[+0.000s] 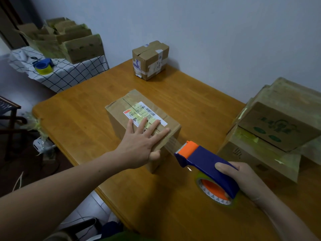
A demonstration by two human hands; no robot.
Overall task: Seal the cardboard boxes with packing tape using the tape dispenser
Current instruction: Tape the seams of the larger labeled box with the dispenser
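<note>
A brown cardboard box (121, 108) with a white shipping label lies in the middle of the wooden table (83, 108). My left hand (140, 141) presses flat on its top near the front edge, fingers spread, thumb down the front face. My right hand (243, 176) grips a blue and orange tape dispenser (206, 160) just right of the box's front corner. A strip of clear tape (172, 143) stretches from the box's edge to the dispenser's orange head.
A small taped box (150, 60) stands at the table's far edge by the wall. Stacked larger boxes (274, 129) fill the right side. At the back left, a checked-cloth side table (69, 75) holds open boxes and a second blue dispenser (43, 66).
</note>
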